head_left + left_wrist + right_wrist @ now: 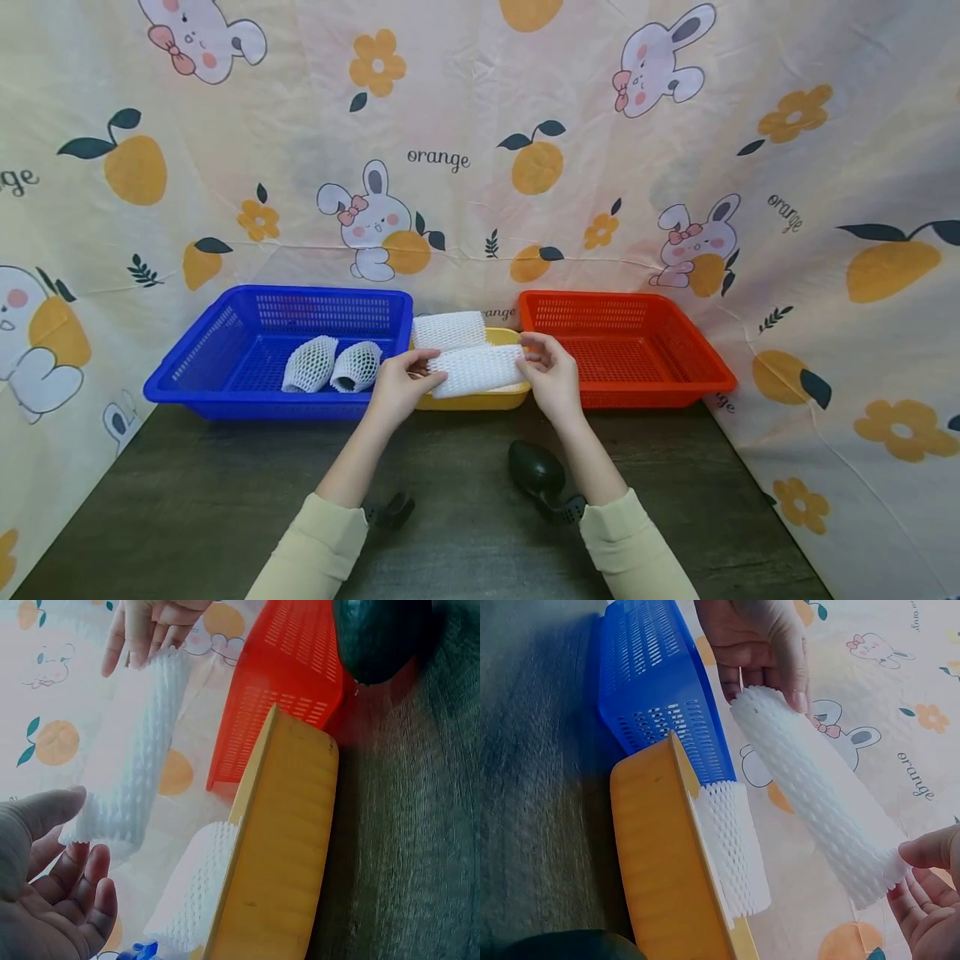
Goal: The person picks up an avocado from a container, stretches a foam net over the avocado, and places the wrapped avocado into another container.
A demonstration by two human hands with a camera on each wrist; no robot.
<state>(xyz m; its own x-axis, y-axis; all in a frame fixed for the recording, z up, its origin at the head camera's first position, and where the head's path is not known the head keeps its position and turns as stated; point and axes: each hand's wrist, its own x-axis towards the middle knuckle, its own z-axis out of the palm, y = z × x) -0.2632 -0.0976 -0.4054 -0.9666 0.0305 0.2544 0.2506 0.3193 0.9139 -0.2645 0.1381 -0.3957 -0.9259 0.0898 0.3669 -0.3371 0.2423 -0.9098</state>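
Note:
Above the yellow basket [472, 402], both hands hold a white foam net sleeve [477, 371] stretched level between them. The left hand [400, 385] pinches its left end between thumb and fingers. At the opposite end, the right hand [551, 375] pinches the rim; the right wrist view shows the sleeve [821, 795] as a long flattened tube. Another white foam sleeve [450, 331] leans in the yellow basket behind it. On the table below the right hand lies a dark green, avocado-like fruit [536, 468].
A blue basket [262, 407] at the left holds two rounded white net sleeves [311, 365]; their contents are hard to make out. To the right stands a red basket [637, 396]. A printed cloth [465, 208] hangs behind the dark table [450, 525].

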